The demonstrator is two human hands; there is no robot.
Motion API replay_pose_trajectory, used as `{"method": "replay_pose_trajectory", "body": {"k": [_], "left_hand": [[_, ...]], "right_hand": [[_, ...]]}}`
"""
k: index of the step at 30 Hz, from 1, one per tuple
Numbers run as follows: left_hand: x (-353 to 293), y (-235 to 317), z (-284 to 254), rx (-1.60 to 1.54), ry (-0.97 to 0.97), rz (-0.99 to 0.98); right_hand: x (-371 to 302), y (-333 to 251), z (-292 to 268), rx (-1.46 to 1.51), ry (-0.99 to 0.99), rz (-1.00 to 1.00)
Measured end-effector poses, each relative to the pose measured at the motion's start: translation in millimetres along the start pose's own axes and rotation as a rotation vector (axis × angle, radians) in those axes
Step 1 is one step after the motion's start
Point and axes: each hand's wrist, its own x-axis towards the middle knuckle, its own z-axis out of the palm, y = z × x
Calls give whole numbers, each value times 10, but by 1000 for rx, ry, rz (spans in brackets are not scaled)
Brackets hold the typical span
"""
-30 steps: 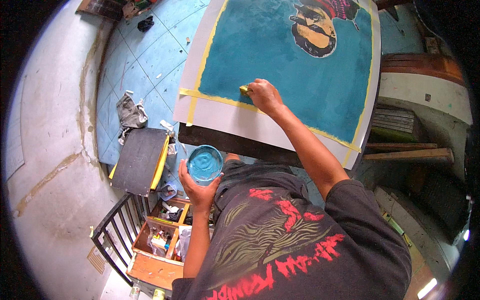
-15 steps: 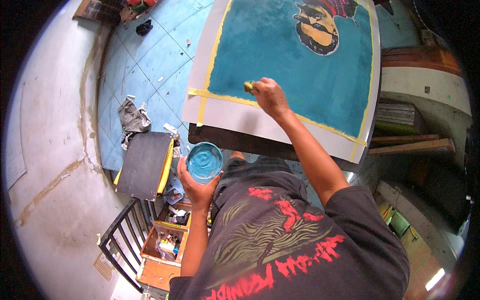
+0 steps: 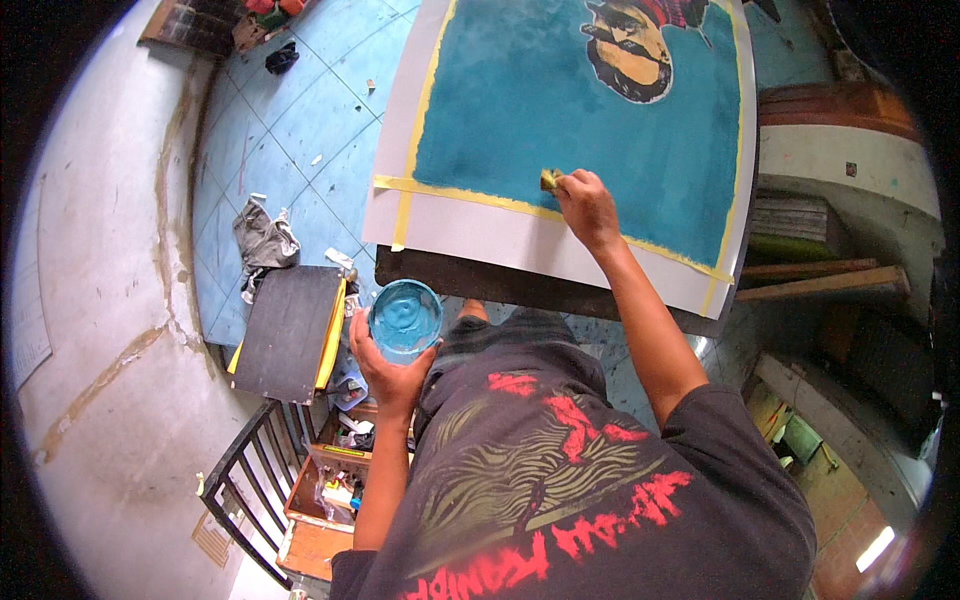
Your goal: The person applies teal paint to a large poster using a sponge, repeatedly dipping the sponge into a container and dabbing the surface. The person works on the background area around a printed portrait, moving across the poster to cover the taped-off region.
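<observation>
My left hand (image 3: 392, 372) is wrapped round a clear round tub of blue paint (image 3: 405, 317), held level near my waist. Pinched in the fingers of my right hand (image 3: 588, 208) is a small yellowish sponge (image 3: 550, 181), over the lower part of a painting (image 3: 500, 110). Whether the sponge touches the paper cannot be made out. The painting has a blue ground and an upside-down bearded portrait (image 3: 630, 55). Yellow masking tape (image 3: 470, 199) frames the blue, with a white paper margin outside it.
The painting lies on a dark table (image 3: 480, 278). At left stand a dark board (image 3: 288, 325) on a stand, a crumpled grey cloth (image 3: 263, 235), a black chair back (image 3: 255, 470) and an open wooden box (image 3: 335, 485) of supplies. Wooden planks (image 3: 825, 284) lie at right.
My right hand has moved to the right along the painting's lower edge with the sponge. The left hand and the paint tub stay almost where they were.
</observation>
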Motion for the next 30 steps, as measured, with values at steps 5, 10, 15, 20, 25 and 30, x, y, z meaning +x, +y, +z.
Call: {"method": "replay_pose_trajectory", "body": {"k": [5,10,15,20,25,30], "left_hand": [[-11,0,14,10,15,27],[15,64,24,15,5,24],[2,69,8,-5,1,22],[-2,53,3,1,0,22],[-52,24,4,-2,25,7],[-55,-3,37,-19,-4,-30]], "right_hand": [[159,-104,94,33,56,-15],[330,-283,382,-74,-109,14],[516,-416,574,-40,-140,-44],[692,-504,625,-25,-1,-123],[708,-258,256,227,173,68],[370,73,-170,172,143,228]]}}
